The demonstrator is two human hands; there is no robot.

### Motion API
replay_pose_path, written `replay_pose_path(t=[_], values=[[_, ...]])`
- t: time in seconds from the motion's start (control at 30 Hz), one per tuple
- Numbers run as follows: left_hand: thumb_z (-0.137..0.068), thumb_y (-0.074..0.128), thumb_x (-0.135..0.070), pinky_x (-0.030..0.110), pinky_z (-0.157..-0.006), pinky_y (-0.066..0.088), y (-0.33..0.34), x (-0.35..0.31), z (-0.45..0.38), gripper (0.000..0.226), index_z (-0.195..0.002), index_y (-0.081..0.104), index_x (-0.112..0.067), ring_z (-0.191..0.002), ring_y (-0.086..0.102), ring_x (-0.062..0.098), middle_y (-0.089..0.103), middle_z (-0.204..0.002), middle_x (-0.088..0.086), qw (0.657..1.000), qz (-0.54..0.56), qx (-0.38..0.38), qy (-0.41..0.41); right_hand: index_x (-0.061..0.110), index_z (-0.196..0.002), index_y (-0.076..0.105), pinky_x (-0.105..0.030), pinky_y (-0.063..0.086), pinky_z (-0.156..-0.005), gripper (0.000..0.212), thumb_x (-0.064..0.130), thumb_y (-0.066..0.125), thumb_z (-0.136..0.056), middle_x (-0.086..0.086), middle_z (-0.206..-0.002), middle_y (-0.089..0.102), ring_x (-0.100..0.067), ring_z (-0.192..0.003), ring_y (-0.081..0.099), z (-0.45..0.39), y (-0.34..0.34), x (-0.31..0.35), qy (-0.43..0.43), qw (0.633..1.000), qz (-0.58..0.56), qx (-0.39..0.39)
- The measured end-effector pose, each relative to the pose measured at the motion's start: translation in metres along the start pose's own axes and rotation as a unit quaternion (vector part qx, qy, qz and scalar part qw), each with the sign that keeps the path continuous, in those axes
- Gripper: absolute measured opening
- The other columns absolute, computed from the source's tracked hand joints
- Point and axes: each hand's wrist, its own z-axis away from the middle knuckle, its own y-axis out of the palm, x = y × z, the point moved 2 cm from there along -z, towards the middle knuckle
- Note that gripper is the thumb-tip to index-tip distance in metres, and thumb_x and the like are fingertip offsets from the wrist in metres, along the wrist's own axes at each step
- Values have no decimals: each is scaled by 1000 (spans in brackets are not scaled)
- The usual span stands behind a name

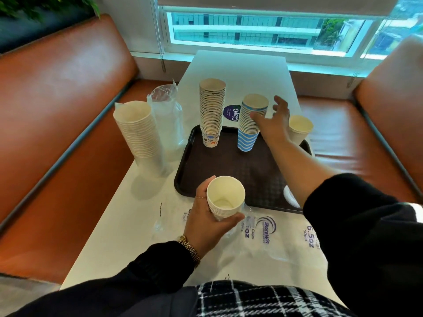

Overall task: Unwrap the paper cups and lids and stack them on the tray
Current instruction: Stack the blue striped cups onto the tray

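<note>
Left hand (207, 219) gripped short stack of white cups (225, 197) above table, near tray (231, 170). Right hand (273, 123), fingers spread, reached beside blue striped stack (250, 124). Cups likely light, crushable; hold sidewalls gently.

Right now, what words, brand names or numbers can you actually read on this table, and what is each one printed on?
"ClayG": round purple sticker on the table behind the tray; the smaller line beside it is too small to read.
"ShureWin": clear plastic wrapper near the left hand; the fine print under it is blurred.
"Cups" and "oz": same wrapper, partly hidden.
"6.5oz" and "50pcs": wrapper print by the right sleeve.
Patterned cup stack: no readable text.
</note>
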Motion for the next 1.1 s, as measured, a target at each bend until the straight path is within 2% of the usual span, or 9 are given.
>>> replay_pose_path(t=[0.13, 0.3, 0.4, 0.47, 0.57, 0.7, 0.83, 0.93, 1.1], values=[[-58, 85, -49, 12, -96, 42, 0, 0, 0, 92, -132, 32, -41, -119, 51, 3, 49, -132, -14, 1000, 14, 1, 3, 15, -143, 39, -40, 45, -105, 72, 23, 78, -82, -10, -138, 49, -21, -125, 50, 43, -8, -5, 25, 998, -51, -3], [-62, 91, -25, 9, -96, 40, 0, -2, -1, 91, -129, 32, -41, -117, 49, -4, 47, -131, -14, 1000, 12, -4, 16, 21, -132, 52, -33, 47, -103, 49, 24, 73, -88, 2, -130, 58, -12, -119, 54, 111, -17, -4, 48, 987, -117, 97], [-58, 89, -41, 12, -97, 42, -1, -4, 0, 92, -129, 31, -43, -118, 51, 0, 49, -132, -8, 1000, 10, -6, 16, 29, -118, 61, -35, 48, -104, 38, 32, 74, -82, 4, -121, 66, -10, -114, 62, 146, -22, -5, 62, 969, -172, 169], [-56, 83, -50, 15, -96, 43, -1, -5, 0, 90, -129, 30, -43, -117, 52, 1, 50, -132, -5, 1000, 7, -8, 17, 29, -120, 61, -33, 48, -104, 36, 30, 72, -86, 6, -121, 67, -5, -112, 63, 166, -26, -3, 67, 958, -177, 217], [-57, 82, -49, 22, -97, 47, -1, -3, 0, 91, -132, 33, -35, -117, 54, 4, 52, -131, -4, 1000, 8, -8, 20, 24, -134, 55, -30, 50, -101, 49, 32, 70, -88, 7, -124, 66, -7, -114, 63, 194, -30, -1, 84, 942, -186, 267], [-59, 87, -41, 29, -94, 51, -2, 1, 0, 90, -130, 32, -40, -114, 56, 8, 52, -128, -5, 1000, -5, -9, 22, 27, -138, 46, -31, 50, -101, 81, 49, 80, -68, 5, -130, 60, -12, -121, 57, 217, -29, -2, 95, 930, -176, 307], [-63, 90, -21, 16, -89, 48, -3, 0, 0, 89, -126, 31, -42, -111, 53, -4, 49, -121, -15, 1000, -8, -7, 27, 27, -142, 38, -25, 46, -103, 88, 26, 81, -65, 8, -133, 54, -10, -124, 51, 223, -30, -1, 84, 924, -167, 333], [-64, 89, -22, 19, -91, 49, -3, -1, 0, 88, -124, 29, -44, -112, 53, -1, 48, -123, -13, 999, -9, -3, 31, 27, -143, 36, -20, 46, -99, 89, 19, 79, -66, 10, -131, 52, -8, -124, 50, 224, -29, -2, 77, 924, -163, 336], [-60, 89, -29, 25, -92, 51, -3, -1, 0, 92, -131, 30, -36, -113, 54, 4, 49, -126, -10, 1000, 1, 4, 21, 31, -138, 39, -33, 45, -107, 82, 21, 75, -65, 4, -132, 51, -15, -126, 49, 223, -26, -3, 79, 926, -169, 328]])
